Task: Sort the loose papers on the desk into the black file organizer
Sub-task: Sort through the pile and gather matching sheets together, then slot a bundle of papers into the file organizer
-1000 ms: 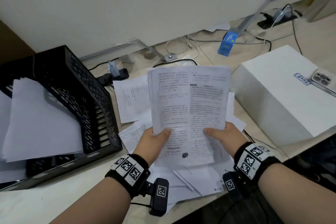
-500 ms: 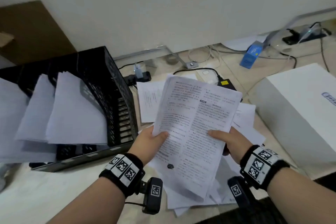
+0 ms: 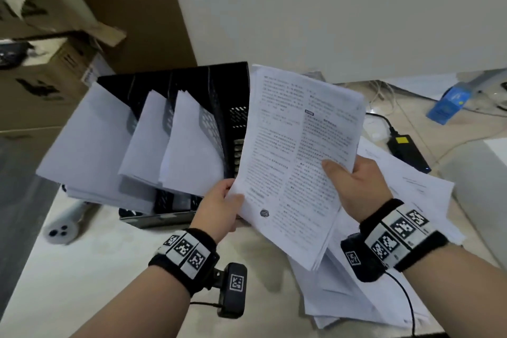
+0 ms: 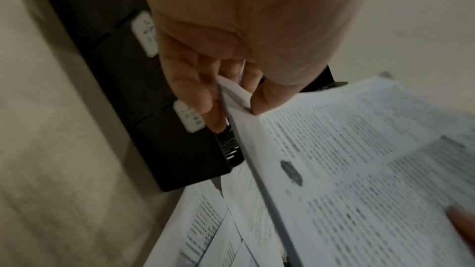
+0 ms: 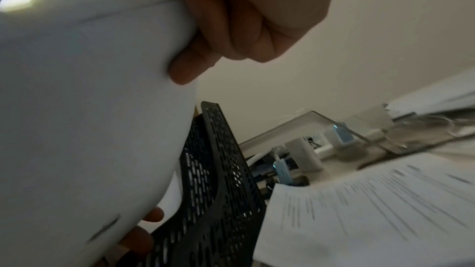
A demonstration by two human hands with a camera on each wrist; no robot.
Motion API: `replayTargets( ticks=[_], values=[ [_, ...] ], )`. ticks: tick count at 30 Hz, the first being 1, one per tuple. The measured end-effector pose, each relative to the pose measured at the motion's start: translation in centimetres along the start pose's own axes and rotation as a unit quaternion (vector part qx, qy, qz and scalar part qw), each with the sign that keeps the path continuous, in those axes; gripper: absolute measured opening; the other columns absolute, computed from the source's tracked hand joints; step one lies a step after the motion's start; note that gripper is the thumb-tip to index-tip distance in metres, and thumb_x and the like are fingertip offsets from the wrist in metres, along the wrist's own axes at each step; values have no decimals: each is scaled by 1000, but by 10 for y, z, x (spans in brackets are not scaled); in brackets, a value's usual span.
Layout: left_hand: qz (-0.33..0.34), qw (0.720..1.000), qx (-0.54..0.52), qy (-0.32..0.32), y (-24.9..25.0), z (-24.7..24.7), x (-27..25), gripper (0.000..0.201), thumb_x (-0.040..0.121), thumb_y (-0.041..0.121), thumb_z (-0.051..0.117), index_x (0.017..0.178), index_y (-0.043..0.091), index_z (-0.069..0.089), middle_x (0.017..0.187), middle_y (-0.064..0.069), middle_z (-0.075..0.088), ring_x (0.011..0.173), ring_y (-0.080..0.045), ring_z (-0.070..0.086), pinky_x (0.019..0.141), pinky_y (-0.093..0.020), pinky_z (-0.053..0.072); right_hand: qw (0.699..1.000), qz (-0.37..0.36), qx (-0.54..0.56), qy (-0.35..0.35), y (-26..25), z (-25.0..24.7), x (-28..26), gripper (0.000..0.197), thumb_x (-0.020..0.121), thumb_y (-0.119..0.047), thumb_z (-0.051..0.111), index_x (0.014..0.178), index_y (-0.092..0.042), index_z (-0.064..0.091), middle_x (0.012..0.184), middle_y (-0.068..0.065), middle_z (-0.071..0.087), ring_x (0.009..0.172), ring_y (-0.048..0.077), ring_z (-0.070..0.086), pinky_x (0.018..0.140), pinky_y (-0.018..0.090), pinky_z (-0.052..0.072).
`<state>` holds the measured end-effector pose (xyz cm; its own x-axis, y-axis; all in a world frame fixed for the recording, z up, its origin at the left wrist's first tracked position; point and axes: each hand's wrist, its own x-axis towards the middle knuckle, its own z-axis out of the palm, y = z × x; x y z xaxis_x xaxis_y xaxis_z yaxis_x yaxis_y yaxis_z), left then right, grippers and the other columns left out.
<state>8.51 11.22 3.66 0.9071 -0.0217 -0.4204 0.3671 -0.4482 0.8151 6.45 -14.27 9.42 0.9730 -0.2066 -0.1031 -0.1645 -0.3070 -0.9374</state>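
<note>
A stack of printed papers [image 3: 296,156] is held up in the air by both hands, just right of the black file organizer [image 3: 219,96]. My left hand [image 3: 219,208] pinches the stack's lower left edge, thumb on top. My right hand [image 3: 354,181] grips its right side, thumb on the printed face. In the left wrist view the left hand [image 4: 226,96] pinches the papers [image 4: 359,170] beside the organizer [image 4: 154,129]. The right wrist view shows fingers [image 5: 185,68] curled behind the stack's blank back [image 5: 90,109], next to the organizer's perforated wall [image 5: 218,190]. Three slots hold white sheets [image 3: 186,143].
More loose papers [image 3: 384,269] lie on the desk under and right of the hands. A white box [image 3: 477,173] stands at right. A black power adapter [image 3: 406,151], cables and a blue box [image 3: 450,103] lie at the back. A grey cylinder [image 3: 64,223] lies left; cardboard boxes [image 3: 41,85] stand beyond.
Both hands have carried the stack left and up toward the organizer, tilting it. The view has swung left, bringing the organizer's slots to the middle.
</note>
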Motion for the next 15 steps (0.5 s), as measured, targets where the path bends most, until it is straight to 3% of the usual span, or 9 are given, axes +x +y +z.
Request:
replayTargets(
  ticks=[2,4,6,8,9,11,13,15],
  values=[
    [17,1000,25,-9,6,-1,2,25,91,23,50,110,35,62,100,9,70,87,-18,68,62,-30,56,998,-31,-48,10,-12,7,-2,15,99,-22,58,94,-18,72,90,-13,72,82,0,69,68,24,55],
    [54,992,113,-22,15,-5,7,21,92,26,49,110,27,60,101,8,66,92,-17,63,83,-35,55,995,-46,-84,27,-21,14,-4,19,99,-21,57,95,-12,72,89,-3,74,86,13,69,73,33,57],
    [84,975,203,-31,23,-10,15,22,92,31,46,111,26,56,109,5,65,99,-18,60,93,-39,52,992,-50,-100,50,-28,20,-7,18,100,-21,56,101,-13,73,86,-6,72,88,20,68,79,35,57],
    [84,970,224,-44,30,-16,22,41,92,34,49,132,30,49,138,4,57,121,-21,56,106,-43,46,990,-59,-111,70,-36,25,-11,18,100,-21,55,104,-15,72,83,-12,68,89,21,68,80,35,56],
    [79,968,233,-47,30,-18,24,58,93,35,53,149,29,37,154,5,42,136,-21,46,114,-40,39,987,-69,-120,77,-40,27,-12,17,100,-21,55,102,-17,72,81,-12,67,87,22,68,79,36,56],
    [96,967,231,-49,34,-24,24,77,92,39,57,159,27,20,165,4,22,148,-19,31,117,-38,33,981,-91,-146,92,-49,36,-16,17,101,-22,53,101,-20,70,74,-8,66,81,26,66,71,36,54],
    [143,967,203,-52,33,-26,26,68,89,41,58,151,31,32,159,3,31,142,-19,39,112,-38,38,972,-105,-185,103,-55,45,-17,17,102,-23,51,105,-23,67,64,-8,60,71,24,63,60,28,45],
    [165,965,188,-78,32,-30,26,58,89,38,61,143,32,42,152,6,39,132,-15,46,107,-32,39,964,-96,-225,102,-58,59,-15,26,102,-26,48,124,-25,63,61,-6,58,63,14,59,55,14,35]
  ],
)
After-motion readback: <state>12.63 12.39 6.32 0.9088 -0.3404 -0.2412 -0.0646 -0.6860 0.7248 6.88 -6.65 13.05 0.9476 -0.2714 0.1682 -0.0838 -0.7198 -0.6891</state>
